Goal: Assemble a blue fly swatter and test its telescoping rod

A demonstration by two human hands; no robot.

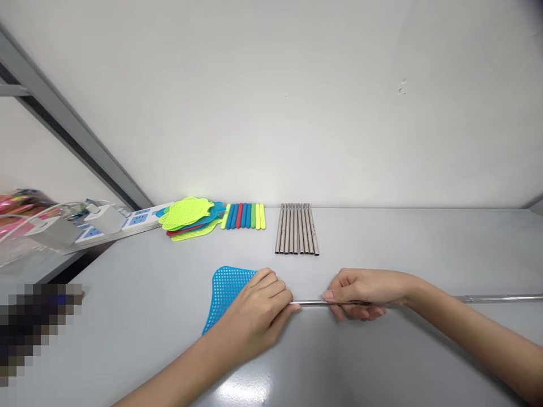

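Observation:
A blue fly swatter head (231, 285) lies flat to the left, partly covered by my left hand (261, 308). The fingers of that hand are closed around its neck, where a thin shiny metal rod (311, 303) comes out. How the head and rod join is hidden under the fingers. My right hand (360, 291) pinches the same rod between thumb and fingers, a short way to the right. Beyond my right wrist, a shiny metal length (500, 298) reaches the right edge of the view; whether it is one piece with the rod is hidden.
Along the wall lie stacked yellow, blue and red swatter heads (186, 215), a row of coloured grips (244, 216) and several metal tubes (297, 229). At the left are a power strip (142, 219) with white chargers (106, 219) and a plastic bag (21, 215). A grey table (424, 243) supports everything.

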